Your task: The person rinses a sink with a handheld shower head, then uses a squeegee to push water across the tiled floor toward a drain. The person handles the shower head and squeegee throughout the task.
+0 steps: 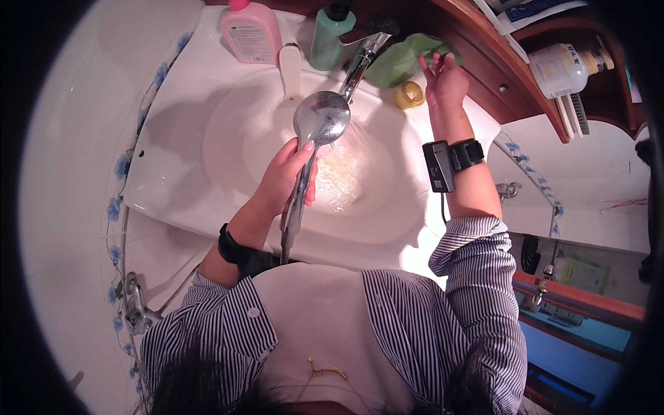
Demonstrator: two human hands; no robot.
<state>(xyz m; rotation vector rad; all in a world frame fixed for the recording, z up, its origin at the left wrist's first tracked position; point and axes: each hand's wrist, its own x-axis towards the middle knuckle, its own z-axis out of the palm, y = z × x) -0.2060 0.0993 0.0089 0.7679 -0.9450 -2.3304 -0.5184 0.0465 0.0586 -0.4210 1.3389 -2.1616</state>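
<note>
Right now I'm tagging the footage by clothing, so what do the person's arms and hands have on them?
Both arms wear a shirt with fine dark and white stripes, sleeves pushed up to the elbows. The left hand is bare, with a black band at its wrist. The right hand is bare too; its wrist carries a black strap with a small black box and a thin dark cable hanging from it.

open basin (228, 131) centre, bottles (250, 31) and faucet (365, 59) crowding back rim

Dim pinkish light, dark fisheye rim
</note>
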